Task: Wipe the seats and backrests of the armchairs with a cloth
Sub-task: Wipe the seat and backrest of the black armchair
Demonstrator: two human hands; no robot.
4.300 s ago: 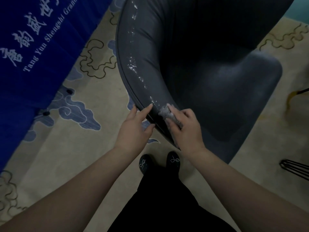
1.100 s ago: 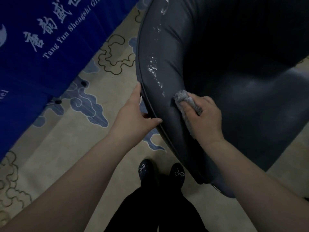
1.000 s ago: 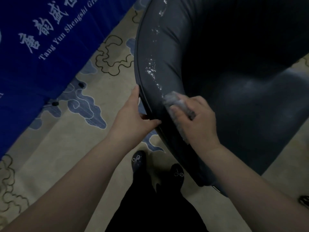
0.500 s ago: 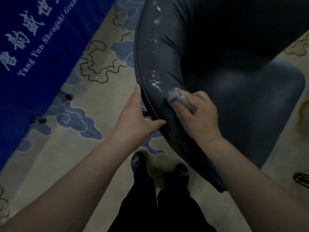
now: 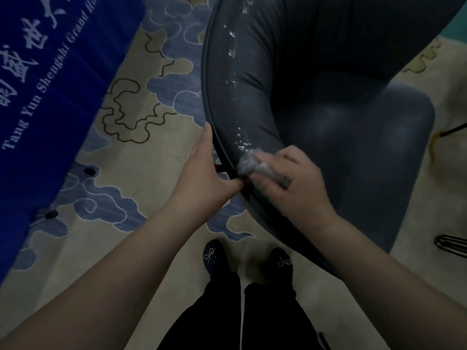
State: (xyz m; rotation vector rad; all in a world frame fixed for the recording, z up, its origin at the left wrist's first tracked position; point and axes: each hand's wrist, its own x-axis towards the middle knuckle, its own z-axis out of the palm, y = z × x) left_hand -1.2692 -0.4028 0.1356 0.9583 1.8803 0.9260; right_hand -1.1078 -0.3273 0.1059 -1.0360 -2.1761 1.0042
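A dark grey-blue leather armchair (image 5: 341,117) fills the upper right, seen from behind its curved backrest. White flaky marks (image 5: 235,79) run along the top of the backrest rim. My right hand (image 5: 295,183) presses a bunched grey cloth (image 5: 255,165) against the rim just below those marks. My left hand (image 5: 204,173) grips the outer edge of the backrest beside it, fingers flat on the back and thumb hooked under the piping. The seat cushion (image 5: 366,127) lies beyond my right hand.
A blue banner (image 5: 45,72) with white lettering covers the left side. The carpet (image 5: 131,157) is beige with blue cloud patterns. My black shoes (image 5: 214,256) stand close behind the chair. Thin black metal legs (image 5: 452,245) of other furniture show at the right edge.
My right hand has slid the cloth a little toward the outer piping of the rim, closer to my left thumb. My left hand keeps its grip. The view has shifted slightly.
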